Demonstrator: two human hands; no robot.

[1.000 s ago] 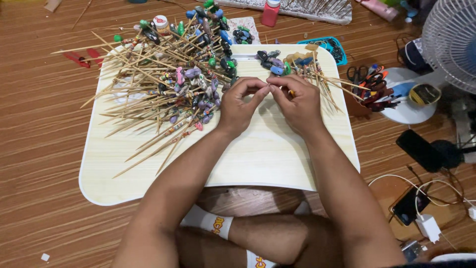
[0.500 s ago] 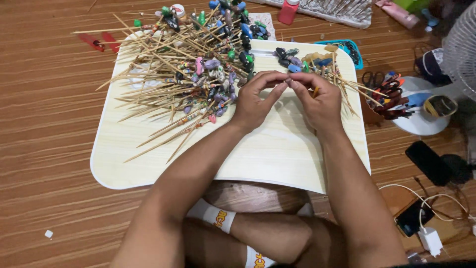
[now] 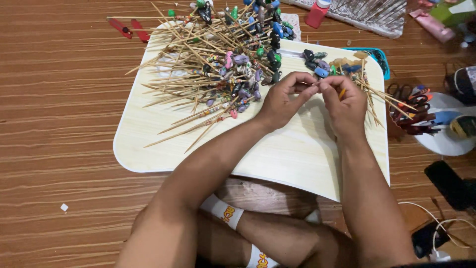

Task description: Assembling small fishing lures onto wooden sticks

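Head view is showing a thin bamboo skewer (image 3: pixel 342 93) being pinched between the fingertips of the left hand (image 3: pixel 282 101) and right hand (image 3: pixel 346 105), both closed on it above the pale wooden tabletop (image 3: pixel 297 154). A heap of bead-tipped skewers (image 3: pixel 218 64) is lying just left, with scissors (image 3: pixel 414 106) sitting well right.

red bottle (image 3: pixel 316 13) | scissors (image 3: pixel 407 99) | phone, perhaps (image 3: pixel 450 183) | white cable (image 3: pixel 441 226)
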